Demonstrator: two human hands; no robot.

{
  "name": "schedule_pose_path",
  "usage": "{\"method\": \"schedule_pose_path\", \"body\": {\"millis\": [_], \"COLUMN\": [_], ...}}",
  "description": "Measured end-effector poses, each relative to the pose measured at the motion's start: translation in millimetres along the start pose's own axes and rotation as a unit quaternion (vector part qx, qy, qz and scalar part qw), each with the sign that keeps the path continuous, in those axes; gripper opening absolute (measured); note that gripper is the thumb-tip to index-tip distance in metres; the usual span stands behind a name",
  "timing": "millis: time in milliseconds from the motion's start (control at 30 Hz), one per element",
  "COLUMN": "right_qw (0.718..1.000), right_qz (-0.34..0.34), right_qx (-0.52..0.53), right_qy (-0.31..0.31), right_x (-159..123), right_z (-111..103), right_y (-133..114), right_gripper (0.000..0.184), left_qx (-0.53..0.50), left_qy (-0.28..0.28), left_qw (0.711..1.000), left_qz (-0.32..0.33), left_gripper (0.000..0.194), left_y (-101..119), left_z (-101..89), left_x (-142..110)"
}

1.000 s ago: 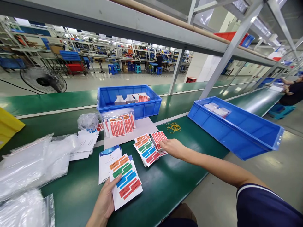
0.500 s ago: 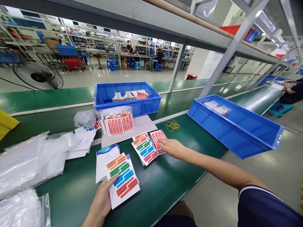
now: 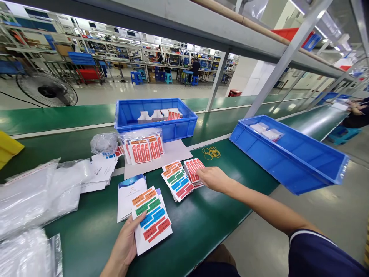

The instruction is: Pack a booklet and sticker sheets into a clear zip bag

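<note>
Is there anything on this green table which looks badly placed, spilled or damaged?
The blue bin on the right looks odd: it sits askew, and part of it reaches past the edge of the green table, over the floor. I cannot see whether anything supports it there. Nothing looks spilled or damaged.

Lettering on cards (image 3: 152,223), too small to read

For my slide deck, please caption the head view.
Left hand holds white cards with coloured stickers; right hand touches red-and-white striped cards.
</note>
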State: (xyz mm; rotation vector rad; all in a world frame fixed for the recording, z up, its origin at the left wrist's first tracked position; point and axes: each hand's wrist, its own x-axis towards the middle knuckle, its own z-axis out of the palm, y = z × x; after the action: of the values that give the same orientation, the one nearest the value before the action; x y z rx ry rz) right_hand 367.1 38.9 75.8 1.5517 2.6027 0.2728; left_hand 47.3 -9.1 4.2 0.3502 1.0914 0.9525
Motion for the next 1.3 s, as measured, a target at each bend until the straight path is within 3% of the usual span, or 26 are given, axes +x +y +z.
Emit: {"method": "schedule_pose_path", "body": {"millis": [100, 200, 267, 333, 400, 467, 533, 600, 667, 733, 800, 833, 900, 1000, 1067, 1100, 1200, 1233, 1267, 1300], "right_qw": [0.99, 0.939, 0.925, 0.924, 0.92, 0.903, 0.874, 0.848, 0.825, 0.798, 0.767, 0.756, 0.745, 0.724, 0.696, 0.681, 0.654, 0.649, 0.644, 0.64], "right_qz": [0.048, -0.055, -0.168, -0.218, -0.221, -0.191, -0.144, -0.096, -0.058, -0.031, -0.027, -0.033, -0.052, -0.089, -0.095, -0.086, -0.041, -0.034, -0.031, -0.031], "right_qx": [0.01, 0.077, 0.119, 0.152, 0.211, 0.292, 0.375, 0.451, 0.526, 0.592, 0.64, 0.653, 0.665, 0.684, 0.711, 0.726, 0.752, 0.757, 0.76, 0.762], "right_qy": [0.133, 0.33, 0.319, 0.274, 0.247, 0.252, 0.273, 0.261, 0.2, 0.109, 0.036, 0.014, 0.003, -0.012, -0.035, -0.045, -0.066, -0.075, -0.083, -0.091], "right_x": [0, -2, -5, -9, -12, -15, -16, -12, -5, 6, 17, 22, 30, 36, 38, 38, 35, 34, 33, 32], "right_z": [-8, -6, 3, 12, 16, 13, 6, 3, 10, 26, 44, 52, 61, 59, 54, 52, 53, 55, 58, 61], "right_y": [-22, -75, -120, -159, -182, -187, -181, -172, -168, -174, -185, -192, -206, -218, -219, -218, -212, -210, -209, -209], "right_gripper": [0.023, 0.021, 0.014, 0.01, 0.011, 0.009, 0.022, 0.041, 0.056, 0.066, 0.07, 0.068, 0.058, 0.029, 0.016, 0.016, 0.019, 0.019, 0.02, 0.02], "left_qx": [-0.023, -0.077, -0.098, -0.057, 0.049, 0.199, 0.379, 0.561, 0.7, 0.787, 0.834, 0.844, 0.846, 0.833, 0.807, 0.779, 0.641, 0.612, 0.602, 0.607], "left_qy": [0.001, -0.033, -0.064, -0.094, -0.123, -0.148, -0.164, -0.156, -0.133, -0.102, -0.064, -0.047, -0.025, -0.019, -0.001, 0.025, 0.175, 0.234, 0.299, 0.362], "left_qw": [1.0, 0.996, 0.993, 0.994, 0.99, 0.965, 0.897, 0.785, 0.665, 0.569, 0.509, 0.495, 0.495, 0.515, 0.547, 0.579, 0.692, 0.709, 0.707, 0.687], "left_qz": [-0.019, -0.027, -0.015, 0.007, 0.039, 0.091, 0.158, 0.211, 0.223, 0.215, 0.205, 0.201, 0.198, 0.2, 0.22, 0.24, 0.281, 0.261, 0.221, 0.17], "left_gripper": [0.054, 0.048, 0.046, 0.044, 0.039, 0.031, 0.024, 0.021, 0.024, 0.025, 0.022, 0.021, 0.02, 0.019, 0.015, 0.018, 0.04, 0.042, 0.043, 0.044], "left_y": [0, -5, -9, -10, -4, 11, 31, 48, 56, 54, 45, 41, 35, 36, 43, 47, 56, 56, 56, 53], "left_z": [3.3, 5.2, 3.7, -1.1, -8.3, -15.4, -18.7, -16.9, -11.8, -7.9, -8.0, -9.4, -13.1, -19.0, -28.1, -36.1, -75.1, -91.2, -107.2, -122.0], "left_x": [-3, -4, -2, -2, -7, -21, -43, -66, -83, -88, -83, -80, -74, -78, -88, -94, -111, -115, -117, -117]}}
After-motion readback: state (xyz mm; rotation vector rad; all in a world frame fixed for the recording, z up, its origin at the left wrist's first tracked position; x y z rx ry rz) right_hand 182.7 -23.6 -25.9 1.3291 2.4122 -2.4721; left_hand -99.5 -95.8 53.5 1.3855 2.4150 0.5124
